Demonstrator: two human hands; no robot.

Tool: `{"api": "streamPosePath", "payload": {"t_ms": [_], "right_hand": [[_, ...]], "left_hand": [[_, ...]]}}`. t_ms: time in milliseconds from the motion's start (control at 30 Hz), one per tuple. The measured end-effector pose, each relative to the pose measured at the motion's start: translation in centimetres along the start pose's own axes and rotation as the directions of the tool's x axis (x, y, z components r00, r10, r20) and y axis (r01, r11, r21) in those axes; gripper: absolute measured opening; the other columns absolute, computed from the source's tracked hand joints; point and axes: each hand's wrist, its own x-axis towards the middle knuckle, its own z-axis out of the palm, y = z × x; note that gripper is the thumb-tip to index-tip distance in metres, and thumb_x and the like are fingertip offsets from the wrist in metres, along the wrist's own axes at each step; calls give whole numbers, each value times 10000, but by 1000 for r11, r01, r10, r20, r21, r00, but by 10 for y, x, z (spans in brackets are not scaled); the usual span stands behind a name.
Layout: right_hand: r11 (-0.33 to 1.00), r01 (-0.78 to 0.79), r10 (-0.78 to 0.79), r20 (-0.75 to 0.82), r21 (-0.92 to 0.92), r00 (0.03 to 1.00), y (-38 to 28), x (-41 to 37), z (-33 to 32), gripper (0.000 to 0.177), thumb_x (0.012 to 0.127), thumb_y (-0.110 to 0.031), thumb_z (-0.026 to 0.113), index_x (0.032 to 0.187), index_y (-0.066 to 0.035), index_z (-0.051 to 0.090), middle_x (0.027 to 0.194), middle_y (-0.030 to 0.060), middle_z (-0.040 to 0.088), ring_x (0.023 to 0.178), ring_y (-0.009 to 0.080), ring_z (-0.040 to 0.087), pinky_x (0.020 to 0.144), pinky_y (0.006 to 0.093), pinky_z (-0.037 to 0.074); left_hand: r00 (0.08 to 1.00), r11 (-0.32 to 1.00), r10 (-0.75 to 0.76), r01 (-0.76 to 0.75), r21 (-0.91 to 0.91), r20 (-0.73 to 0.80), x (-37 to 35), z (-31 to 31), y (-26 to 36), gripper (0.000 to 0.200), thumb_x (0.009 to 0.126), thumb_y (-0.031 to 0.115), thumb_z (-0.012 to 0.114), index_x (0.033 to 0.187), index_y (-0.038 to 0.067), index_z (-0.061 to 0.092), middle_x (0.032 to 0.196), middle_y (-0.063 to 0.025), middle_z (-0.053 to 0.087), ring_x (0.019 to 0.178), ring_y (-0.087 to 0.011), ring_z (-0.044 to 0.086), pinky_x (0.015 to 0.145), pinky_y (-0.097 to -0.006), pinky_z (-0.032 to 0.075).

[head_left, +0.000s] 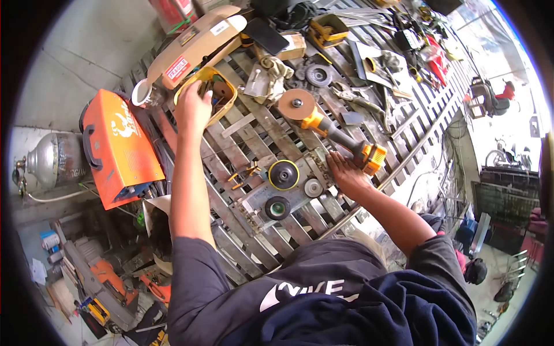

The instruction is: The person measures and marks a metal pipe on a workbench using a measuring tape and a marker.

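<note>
My left hand (193, 106) is over the left side of a yellow plastic bin (231, 89), thumb apart from the bent fingers, with nothing visible between them. Small parts and discs (219, 95) lie inside the bin, partly hidden by the hand. My right hand (346, 175) lies flat, fingers stretched out, on the bench beside the yellow battery (374, 158) of a cordless angle grinder (340, 135). A brown cutting disc (296, 104) is fitted to the grinder. Nearer my body are a yellow-rimmed backing pad (283, 175), a small dark wheel (277, 208) and a grey wheel (313, 188).
The bench top is slatted metal (254, 254) with gaps. An orange welding machine (121, 150) and a gas cylinder (55, 158) stand at left. A cardboard box (199, 43), a phone (266, 37), pliers (242, 175) and another grinding disc (318, 75) lie on the bench.
</note>
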Motion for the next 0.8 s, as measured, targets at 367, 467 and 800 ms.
{"api": "streamPosePath", "payload": {"t_ms": [367, 467, 800], "right_hand": [[998, 54, -44, -236, 38, 971, 1, -12, 13, 1303, 512, -110, 1014, 1624, 49, 351, 1683, 265, 419, 1572, 398, 420, 1272, 496, 387], [985, 134, -162, -334, -107, 928, -4, -47, 4, 768, 886, -164, 745, 1564, 49, 453, 1621, 252, 493, 1528, 411, 470, 1264, 497, 395], [987, 160, -162, -324, -33, 932, 63, -282, 36, 477, 952, -141, 612, 1412, -18, 624, 1510, 214, 574, 1429, 366, 537, 1168, 495, 441]], "left_hand": [[970, 949, 190, -222, -226, -153, -342, -42, 173, 242, 925, -40, 705, 1161, -2, 741, 1201, -163, 716, 1117, -368, 722, 973, -458, 595], [950, 888, 312, -288, -357, 9, -392, -58, 194, 278, 888, -48, 716, 1156, 23, 734, 1184, -139, 726, 1077, -357, 728, 926, -445, 606], [786, 720, 587, -399, -568, 192, -429, -25, 276, 291, 878, -43, 698, 1146, 65, 729, 1186, -89, 723, 1032, -326, 734, 904, -429, 601]]}}
